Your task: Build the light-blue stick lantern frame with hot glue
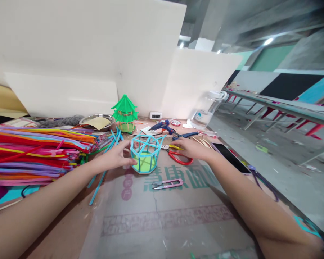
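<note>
A small eight-sided frame (146, 155) of light blue pipe cleaners stands upright on the table, with a yellow-green base inside. My left hand (120, 155) curves round its left side, thumb low and fingers higher, touching it. To the right, my right hand (190, 148) is curled over the handles of red-handled scissors (180, 158), which also show a yellow part by my fingertips; their blades are partly behind the frame. Pink thread snips (169, 184) lie in front of the frame. Loose blue pipe cleaners (98, 189) lie beside my left forearm.
Bundles of coloured pipe cleaners (37, 154) fill the left side. Behind the frame stand a green tiered pagoda model (125, 114), a metal bowl (112, 122), a small digital clock (155, 115) and a blue glue gun (162, 125). Rightward are blue-handled pliers (187, 135), a phone (229, 157) and a clear jug (206, 111).
</note>
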Available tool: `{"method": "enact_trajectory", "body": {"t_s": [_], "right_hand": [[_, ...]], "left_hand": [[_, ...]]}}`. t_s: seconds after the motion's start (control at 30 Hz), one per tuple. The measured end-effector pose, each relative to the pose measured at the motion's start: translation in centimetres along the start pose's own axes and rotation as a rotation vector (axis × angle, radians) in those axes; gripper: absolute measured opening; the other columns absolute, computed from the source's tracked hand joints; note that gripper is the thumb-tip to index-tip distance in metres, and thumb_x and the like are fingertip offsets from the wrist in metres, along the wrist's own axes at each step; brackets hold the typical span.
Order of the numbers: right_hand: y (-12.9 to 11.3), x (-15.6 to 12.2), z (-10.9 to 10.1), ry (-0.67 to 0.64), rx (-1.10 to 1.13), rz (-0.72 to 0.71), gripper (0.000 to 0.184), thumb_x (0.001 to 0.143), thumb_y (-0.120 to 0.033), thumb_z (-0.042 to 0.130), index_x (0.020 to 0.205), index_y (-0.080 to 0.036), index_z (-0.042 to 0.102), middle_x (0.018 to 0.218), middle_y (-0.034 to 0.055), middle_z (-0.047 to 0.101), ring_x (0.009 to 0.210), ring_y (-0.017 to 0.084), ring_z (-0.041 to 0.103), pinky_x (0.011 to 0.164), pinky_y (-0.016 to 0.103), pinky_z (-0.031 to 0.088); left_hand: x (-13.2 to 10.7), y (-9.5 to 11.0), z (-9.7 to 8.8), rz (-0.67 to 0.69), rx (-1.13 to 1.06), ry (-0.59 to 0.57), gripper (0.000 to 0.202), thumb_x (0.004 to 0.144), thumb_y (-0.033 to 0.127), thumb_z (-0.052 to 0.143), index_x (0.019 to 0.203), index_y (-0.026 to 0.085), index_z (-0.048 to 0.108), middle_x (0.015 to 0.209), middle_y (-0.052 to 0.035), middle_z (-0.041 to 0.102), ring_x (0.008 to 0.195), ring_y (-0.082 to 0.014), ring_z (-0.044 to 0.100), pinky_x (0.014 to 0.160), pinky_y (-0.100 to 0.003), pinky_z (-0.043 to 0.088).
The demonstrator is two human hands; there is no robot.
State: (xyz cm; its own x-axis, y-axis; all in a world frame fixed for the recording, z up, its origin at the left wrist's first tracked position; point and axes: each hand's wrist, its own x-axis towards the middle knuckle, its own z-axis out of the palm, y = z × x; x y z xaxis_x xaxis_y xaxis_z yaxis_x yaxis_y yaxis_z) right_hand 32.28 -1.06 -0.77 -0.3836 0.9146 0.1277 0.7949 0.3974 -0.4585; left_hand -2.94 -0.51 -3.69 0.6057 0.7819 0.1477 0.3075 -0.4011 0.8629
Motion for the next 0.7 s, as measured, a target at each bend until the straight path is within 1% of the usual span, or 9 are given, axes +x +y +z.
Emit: {"method": "enact_trajectory", "body": {"t_s": [0.07,0.13,0.2,0.3,0.4,0.5,0.57,0.63,0.7], "right_hand": [[0.1,-0.3,-0.2,-0.100,-0.072,-0.033,0.058,0.067,-0.009,0.069,0.121,-0.028,0.067,0.113,0.0074,0.067,0.095,0.025,0.063,0.081,0.031,0.046],[-0.1,-0.3,0.0,-0.165,-0.179,-0.076,0.067,0.072,-0.008,0.063,0.134,-0.032,0.058,0.116,0.0081,0.064,0.094,0.023,0.063,0.078,0.029,0.045],[-0.4,-0.2,0.4,-0.191,-0.285,-0.101,0.070,0.076,-0.010,0.057,0.142,-0.032,0.049,0.113,0.0099,0.061,0.087,0.022,0.062,0.073,0.028,0.044],[-0.7,0.0,1.1,-0.175,-0.367,-0.079,0.072,0.075,-0.014,0.060,0.144,-0.028,0.047,0.102,0.0106,0.061,0.075,0.020,0.060,0.065,0.027,0.041],[-1.0,0.0,1.5,-0.139,-0.334,-0.040,0.069,0.071,-0.019,0.065,0.138,-0.025,0.053,0.099,0.0096,0.066,0.076,0.022,0.061,0.066,0.027,0.041],[-1.6,-0.3,1.2,-0.109,-0.253,-0.012,0.063,0.069,-0.020,0.066,0.131,-0.022,0.058,0.102,0.0082,0.071,0.081,0.023,0.064,0.068,0.026,0.043],[-2.1,-0.5,0.7,-0.106,-0.219,-0.010,0.061,0.071,-0.020,0.064,0.132,-0.022,0.058,0.103,0.0071,0.072,0.080,0.022,0.065,0.067,0.026,0.044],[-2.5,-0.7,0.1,-0.136,-0.180,-0.026,0.063,0.074,-0.019,0.060,0.136,-0.023,0.055,0.105,0.0053,0.073,0.079,0.021,0.066,0.068,0.025,0.045],[-2.6,-0.7,-0.2,-0.168,-0.154,-0.070,0.065,0.075,-0.017,0.057,0.139,-0.025,0.052,0.114,0.0042,0.071,0.085,0.021,0.067,0.074,0.025,0.046]], "left_hand": [[0.0,0.2,0.4,-0.005,-0.020,0.019,0.056,0.074,0.041,0.075,0.121,0.019,0.055,0.120,-0.0108,0.064,0.106,-0.0260,0.065,0.093,-0.041,0.052],[0.0,0.7,0.7,-0.010,-0.043,0.019,0.053,0.074,0.042,0.074,0.119,0.020,0.055,0.120,-0.0096,0.064,0.103,-0.0248,0.065,0.090,-0.039,0.054],[-0.1,1.4,1.0,-0.010,-0.052,0.055,0.054,0.073,0.041,0.075,0.118,0.019,0.054,0.118,-0.0088,0.064,0.099,-0.0236,0.066,0.086,-0.037,0.055],[-0.4,2.9,1.0,-0.010,-0.072,0.125,0.052,0.074,0.041,0.075,0.114,0.019,0.052,0.110,-0.0076,0.066,0.090,-0.0218,0.066,0.079,-0.036,0.055],[-0.7,4.5,0.8,0.017,-0.090,0.184,0.044,0.076,0.042,0.073,0.107,0.019,0.052,0.106,-0.0066,0.066,0.090,-0.0216,0.066,0.076,-0.034,0.054],[-1.0,5.9,0.2,0.037,-0.071,0.252,0.044,0.076,0.043,0.072,0.107,0.020,0.052,0.104,-0.0061,0.066,0.091,-0.0225,0.065,0.076,-0.034,0.053],[-1.2,6.6,-0.3,0.055,-0.005,0.304,0.046,0.076,0.044,0.072,0.110,0.020,0.052,0.104,-0.0057,0.066,0.091,-0.0228,0.065,0.077,-0.035,0.053],[-1.5,7.0,-0.9,0.077,0.100,0.360,0.046,0.077,0.044,0.072,0.110,0.020,0.052,0.104,-0.0051,0.065,0.091,-0.0225,0.064,0.078,-0.035,0.052],[-1.7,7.2,-1.4,0.103,0.173,0.390,0.044,0.078,0.045,0.071,0.108,0.021,0.052,0.103,-0.0044,0.064,0.090,-0.0219,0.064,0.079,-0.034,0.052]]}}
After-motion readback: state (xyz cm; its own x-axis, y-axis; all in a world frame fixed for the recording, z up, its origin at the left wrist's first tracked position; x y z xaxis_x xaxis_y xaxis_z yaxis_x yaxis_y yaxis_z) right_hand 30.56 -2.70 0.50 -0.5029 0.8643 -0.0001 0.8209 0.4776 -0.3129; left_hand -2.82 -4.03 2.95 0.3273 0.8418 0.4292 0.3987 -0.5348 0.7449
